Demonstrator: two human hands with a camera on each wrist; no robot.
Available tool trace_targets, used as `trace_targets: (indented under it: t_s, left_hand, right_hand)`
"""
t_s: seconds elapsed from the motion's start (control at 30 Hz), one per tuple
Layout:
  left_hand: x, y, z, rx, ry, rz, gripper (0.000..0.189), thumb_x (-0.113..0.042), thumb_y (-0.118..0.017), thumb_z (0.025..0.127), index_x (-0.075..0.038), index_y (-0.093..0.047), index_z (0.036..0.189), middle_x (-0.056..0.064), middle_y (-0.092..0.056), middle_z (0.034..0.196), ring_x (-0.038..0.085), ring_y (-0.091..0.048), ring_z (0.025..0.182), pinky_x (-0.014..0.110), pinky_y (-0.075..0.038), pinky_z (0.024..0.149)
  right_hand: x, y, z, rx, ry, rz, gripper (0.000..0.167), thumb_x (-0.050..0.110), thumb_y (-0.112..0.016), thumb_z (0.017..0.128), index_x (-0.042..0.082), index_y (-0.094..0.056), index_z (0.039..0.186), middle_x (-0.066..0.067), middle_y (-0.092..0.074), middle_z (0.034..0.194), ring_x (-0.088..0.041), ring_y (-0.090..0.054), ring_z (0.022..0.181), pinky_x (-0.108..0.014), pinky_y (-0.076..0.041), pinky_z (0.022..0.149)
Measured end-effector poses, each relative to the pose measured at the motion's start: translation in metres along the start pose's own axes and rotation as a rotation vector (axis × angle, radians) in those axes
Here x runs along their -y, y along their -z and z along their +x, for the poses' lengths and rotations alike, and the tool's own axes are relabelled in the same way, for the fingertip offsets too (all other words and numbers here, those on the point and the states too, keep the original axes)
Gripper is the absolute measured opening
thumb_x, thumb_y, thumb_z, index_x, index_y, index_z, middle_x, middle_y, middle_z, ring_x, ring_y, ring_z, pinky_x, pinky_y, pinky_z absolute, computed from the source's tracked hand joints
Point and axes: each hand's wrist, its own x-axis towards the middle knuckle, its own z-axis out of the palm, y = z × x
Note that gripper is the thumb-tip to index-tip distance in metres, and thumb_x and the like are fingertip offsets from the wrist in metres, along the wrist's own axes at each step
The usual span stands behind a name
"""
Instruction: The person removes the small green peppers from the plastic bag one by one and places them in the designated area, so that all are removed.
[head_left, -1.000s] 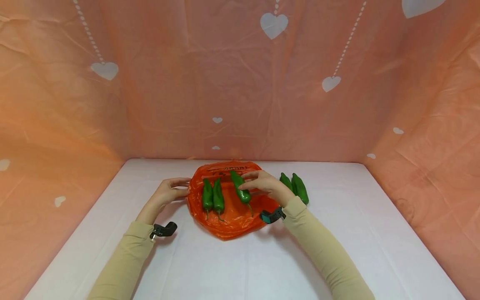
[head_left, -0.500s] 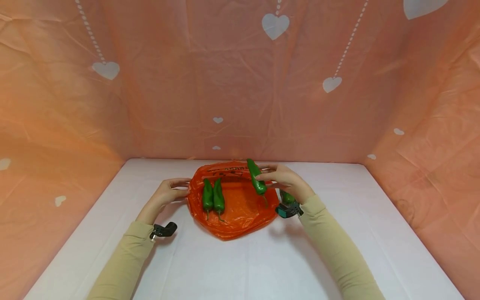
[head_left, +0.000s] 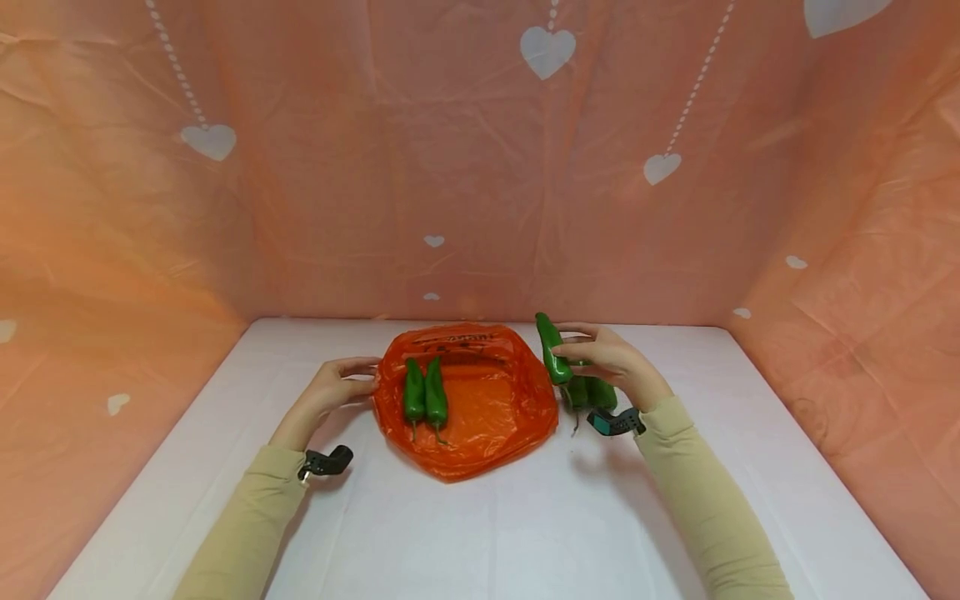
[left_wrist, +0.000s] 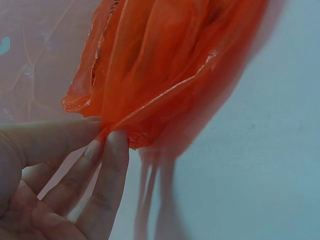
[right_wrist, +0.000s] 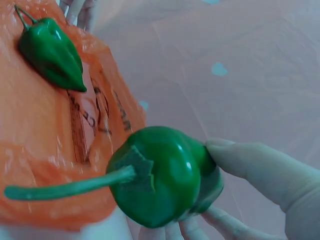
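Note:
My left hand (head_left: 326,396) pinches the left rim of an open orange plastic bag (head_left: 483,421), and the left wrist view shows the fingertips (left_wrist: 118,142) on the thin film. Inside the bag two green peppers (head_left: 436,396) lie side by side, stems toward me. Raised at the bag's right edge is another long green pepper (head_left: 552,350), held between thumb and fingers of my right hand (head_left: 615,360). The right wrist view gives its stem end (right_wrist: 155,175) close up. Below that hand, two more green peppers (head_left: 602,393) on the table are partly hidden.
A white-covered table (head_left: 450,533) carries everything. Peach cloth with pale hearts (head_left: 548,52) hangs at the back and both sides. Each wrist wears a black strap with a small camera (head_left: 330,461).
My right hand has carried the pepper rightward from over the bag to its right edge. The left hand, the bag and the two peppers in it have stayed put.

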Motion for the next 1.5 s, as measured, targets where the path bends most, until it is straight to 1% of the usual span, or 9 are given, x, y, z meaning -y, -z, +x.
trace_targets:
  t_s: [0.17, 0.3, 0.57, 0.67, 0.73, 0.83, 0.93, 1.27, 1.5]
  left_hand:
    - [-0.003, 0.000, -0.001, 0.011, -0.010, -0.018, 0.051, 0.001, -0.062, 0.088, 0.011, -0.046, 0.135, 0.033, -0.053, 0.124, 0.014, -0.066, 0.085, 0.036, -0.056, 0.081]
    - [-0.005, 0.000, -0.002, 0.003, -0.017, -0.008, 0.051, 0.000, -0.063, 0.088, 0.010, -0.046, 0.135, 0.033, -0.053, 0.125, 0.014, -0.065, 0.086, 0.038, -0.055, 0.082]
    - [-0.004, 0.000, -0.001, 0.013, -0.007, -0.023, 0.051, 0.000, -0.063, 0.088, 0.011, -0.045, 0.135, 0.033, -0.052, 0.126, 0.014, -0.066, 0.086, 0.038, -0.055, 0.083]
    - [-0.004, 0.000, 0.000, 0.009, -0.009, -0.022, 0.051, 0.001, -0.062, 0.088, 0.011, -0.046, 0.135, 0.033, -0.052, 0.125, 0.013, -0.065, 0.085, 0.038, -0.055, 0.082]
    - [-0.004, 0.000, 0.000, 0.006, -0.012, -0.022, 0.050, 0.001, -0.062, 0.088, 0.011, -0.046, 0.134, 0.033, -0.053, 0.125, 0.012, -0.065, 0.084, 0.038, -0.055, 0.083]
    - [-0.004, 0.000, 0.000, 0.006, -0.015, -0.024, 0.050, 0.002, -0.062, 0.088, 0.011, -0.046, 0.134, 0.033, -0.052, 0.124, 0.011, -0.065, 0.084, 0.038, -0.055, 0.083]
    - [-0.004, 0.000, 0.000, 0.006, -0.013, -0.029, 0.050, 0.002, -0.062, 0.088, 0.011, -0.046, 0.134, 0.033, -0.053, 0.124, 0.012, -0.065, 0.084, 0.038, -0.055, 0.082]
    - [-0.005, 0.000, 0.001, -0.001, -0.002, -0.012, 0.050, 0.001, -0.063, 0.088, 0.009, -0.047, 0.135, 0.032, -0.053, 0.125, 0.015, -0.066, 0.086, 0.039, -0.055, 0.083]
    - [-0.005, 0.000, 0.003, 0.008, -0.001, 0.006, 0.050, 0.000, -0.062, 0.088, 0.009, -0.047, 0.135, 0.032, -0.054, 0.124, 0.017, -0.066, 0.088, 0.039, -0.055, 0.083]
  right_hand:
    - [-0.004, 0.018, -0.006, -0.028, -0.001, 0.012, 0.061, 0.009, -0.067, 0.089, 0.003, -0.039, 0.143, -0.008, -0.062, 0.108, -0.020, -0.063, 0.090, -0.044, -0.049, 0.092]
    - [-0.007, 0.032, -0.012, -0.042, -0.001, 0.016, 0.062, 0.009, -0.066, 0.090, 0.002, -0.037, 0.144, -0.003, -0.065, 0.101, -0.018, -0.063, 0.089, -0.042, -0.049, 0.091]
    - [-0.015, 0.058, -0.024, -0.066, -0.032, -0.010, 0.068, 0.015, -0.066, 0.090, 0.003, -0.031, 0.147, 0.001, -0.064, 0.105, -0.014, -0.062, 0.096, -0.044, -0.043, 0.099]
    - [-0.019, 0.066, -0.028, -0.081, -0.051, -0.016, 0.069, 0.017, -0.066, 0.091, 0.002, -0.029, 0.148, 0.003, -0.064, 0.105, -0.013, -0.062, 0.097, -0.041, -0.044, 0.098]
    - [-0.022, 0.071, -0.030, -0.092, -0.065, -0.020, 0.070, 0.018, -0.065, 0.092, 0.002, -0.027, 0.148, 0.004, -0.064, 0.104, -0.012, -0.061, 0.097, -0.036, -0.047, 0.094]
    - [-0.026, 0.077, -0.032, -0.102, -0.072, -0.027, 0.071, 0.018, -0.064, 0.093, 0.000, -0.025, 0.149, 0.004, -0.063, 0.104, -0.012, -0.061, 0.096, -0.031, -0.051, 0.087]
    - [-0.029, 0.082, -0.034, -0.111, -0.076, -0.027, 0.072, 0.018, -0.065, 0.092, -0.001, -0.024, 0.149, 0.004, -0.063, 0.103, -0.011, -0.062, 0.094, -0.028, -0.052, 0.084]
    - [-0.042, 0.094, -0.036, -0.135, -0.112, -0.063, 0.073, 0.021, -0.064, 0.093, -0.001, -0.024, 0.149, 0.006, -0.065, 0.099, -0.010, -0.062, 0.094, -0.033, -0.051, 0.087]
    - [-0.053, 0.098, -0.036, -0.138, -0.120, -0.045, 0.073, 0.017, -0.064, 0.093, -0.003, -0.023, 0.149, 0.006, -0.066, 0.095, -0.008, -0.062, 0.088, -0.029, -0.052, 0.082]
